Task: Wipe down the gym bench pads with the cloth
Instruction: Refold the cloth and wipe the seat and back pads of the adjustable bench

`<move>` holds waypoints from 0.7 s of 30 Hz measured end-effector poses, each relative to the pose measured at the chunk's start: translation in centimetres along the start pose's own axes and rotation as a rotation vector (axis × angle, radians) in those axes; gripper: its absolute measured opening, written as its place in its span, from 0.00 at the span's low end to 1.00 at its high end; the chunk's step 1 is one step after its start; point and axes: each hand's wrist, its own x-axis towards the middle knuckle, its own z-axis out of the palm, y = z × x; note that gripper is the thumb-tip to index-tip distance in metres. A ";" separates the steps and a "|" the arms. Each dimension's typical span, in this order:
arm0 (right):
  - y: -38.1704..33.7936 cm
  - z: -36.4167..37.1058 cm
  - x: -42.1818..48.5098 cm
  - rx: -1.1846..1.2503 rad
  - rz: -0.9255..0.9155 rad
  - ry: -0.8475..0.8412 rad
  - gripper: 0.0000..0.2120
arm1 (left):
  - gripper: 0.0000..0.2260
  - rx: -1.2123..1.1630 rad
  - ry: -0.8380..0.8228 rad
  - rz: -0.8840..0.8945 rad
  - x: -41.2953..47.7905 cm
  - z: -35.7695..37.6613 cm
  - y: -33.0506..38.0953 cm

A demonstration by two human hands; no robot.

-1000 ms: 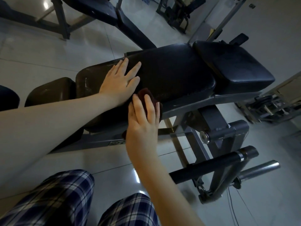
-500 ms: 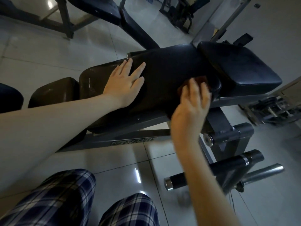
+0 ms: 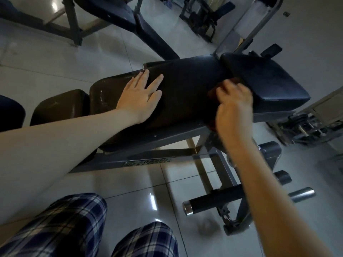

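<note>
Gym room, glossy pale tiled floor point(image 3: 46, 58); second grey-framed bench point(image 3: 115, 17) behind. Long black vinyl back pad point(image 3: 185, 86) sits on grey steel bench frame point(image 3: 167, 138). Square black vinyl seat pad point(image 3: 269, 84) just beside its right end. Left hand point(image 3: 141, 97) flat on back pad, fingers straight and spread, holding nothing. Right hand point(image 3: 233, 110) blurred, fingers curled round dark red-brown cloth point(image 3: 212, 93), pressing it on back pad's right end, against seat pad's edge. Blue-and-white plaid trousers point(image 3: 74, 225) at bottom. Black roller bar with chrome cap point(image 3: 213, 199) low on frame.
</note>
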 end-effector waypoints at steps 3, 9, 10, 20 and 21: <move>0.7 -3.0 3.6 0.149 0.100 0.109 0.20 | 0.23 0.011 0.002 -0.006 0.0 -0.2 0.3; -5.6 0.8 4.5 0.067 -0.286 -0.283 0.21 | 0.23 0.040 -0.001 -0.001 0.0 -0.1 0.2; -5.9 1.1 3.9 0.065 -0.289 -0.347 0.21 | 0.23 0.041 -0.002 -0.004 0.0 -0.1 0.2; -6.0 1.3 1.0 -0.112 -0.365 -0.411 0.26 | 0.22 0.018 0.033 -0.024 0.2 0.5 0.0; -6.5 1.8 2.4 -0.118 -0.351 -0.384 0.25 | 0.22 0.026 0.038 -0.013 0.2 0.5 -0.1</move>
